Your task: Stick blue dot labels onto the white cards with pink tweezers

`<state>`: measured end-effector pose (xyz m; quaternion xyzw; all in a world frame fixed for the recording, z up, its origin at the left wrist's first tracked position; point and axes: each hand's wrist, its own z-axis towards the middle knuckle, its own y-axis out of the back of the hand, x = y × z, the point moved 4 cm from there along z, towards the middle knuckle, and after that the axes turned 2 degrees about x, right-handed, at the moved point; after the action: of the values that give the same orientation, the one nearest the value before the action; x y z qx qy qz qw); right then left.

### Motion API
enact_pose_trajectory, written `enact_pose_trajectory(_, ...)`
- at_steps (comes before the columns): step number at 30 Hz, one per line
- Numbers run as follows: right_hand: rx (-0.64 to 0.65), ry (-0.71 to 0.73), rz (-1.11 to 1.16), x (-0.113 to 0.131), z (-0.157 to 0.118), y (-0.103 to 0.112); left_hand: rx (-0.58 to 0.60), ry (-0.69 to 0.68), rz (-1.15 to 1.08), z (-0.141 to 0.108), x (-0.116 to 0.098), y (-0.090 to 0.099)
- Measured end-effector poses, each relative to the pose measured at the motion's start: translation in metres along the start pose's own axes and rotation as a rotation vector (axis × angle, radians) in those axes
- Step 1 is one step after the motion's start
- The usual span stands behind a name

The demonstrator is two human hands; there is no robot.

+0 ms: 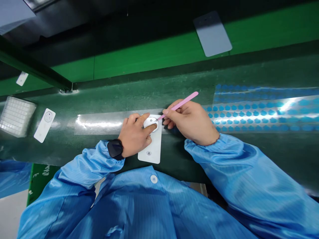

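A white phone back cover (pixel 152 144) lies on the bench in front of me, with a round camera plate (pixel 149 127) at its far end and a small printed mark near its close end. My left hand (pixel 136 134) holds the cover down, its thumb and forefinger stretched over the round plate with a gap between them. Pink tweezers (pixel 184 101) are pinched in my right hand (pixel 190 118). Their tip points down left and meets the round plate's right edge between those two fingers. Whether anything tiny is at the tip I cannot make out.
Clear film with rows of blue dots (pixel 249 114) stretches to the right. Another white cover (pixel 45 125) and a clear gridded tray (pixel 17 116) lie left. Beyond the bench, a pale cover (pixel 213 35) rests on a green surface. A green post (pixel 35 64) rises at back left.
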<state>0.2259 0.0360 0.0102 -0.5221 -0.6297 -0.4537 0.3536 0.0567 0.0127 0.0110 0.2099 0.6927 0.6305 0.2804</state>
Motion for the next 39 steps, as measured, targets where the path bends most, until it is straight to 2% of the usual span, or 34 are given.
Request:
enact_pose_trajectory(6, 0.006, -0.031, -0.021, 0.002, -0.001, 0.000, -0.002, -0.030, 0.000, 0.000, 0.001, 0.000)
enact_pose_trajectory(12, 0.016, -0.002, 0.002, -0.001, 0.001, 0.000, -0.035, -0.067, -0.006, -0.002, 0.001, 0.000)
enact_pose_trajectory(22, 0.015, 0.002, 0.009, -0.003, 0.002, 0.000, -0.048, -0.032, -0.010, 0.001, 0.003, -0.004)
enact_pose_trajectory(28, 0.066, 0.009, 0.162, -0.013, 0.006, -0.001, -0.039, 0.038, 0.022, 0.002, 0.013, 0.003)
enact_pose_trajectory(31, 0.089, 0.006, 0.231, -0.016, 0.008, -0.003, -0.018, 0.098, 0.041, 0.017, 0.031, 0.008)
enact_pose_trajectory(33, 0.103, 0.005, 0.256, -0.016, 0.009, -0.004, 0.009, 0.161, 0.061, 0.036, 0.052, 0.013)
enact_pose_trajectory(36, 0.112, -0.022, 0.240, -0.013, 0.009, -0.007, 0.027, 0.254, 0.074, 0.076, 0.091, 0.027)
enact_pose_trajectory(39, 0.104, -0.039, 0.222, -0.008, 0.008, -0.008, -0.028, 0.317, 0.096, 0.120, 0.129, 0.052)
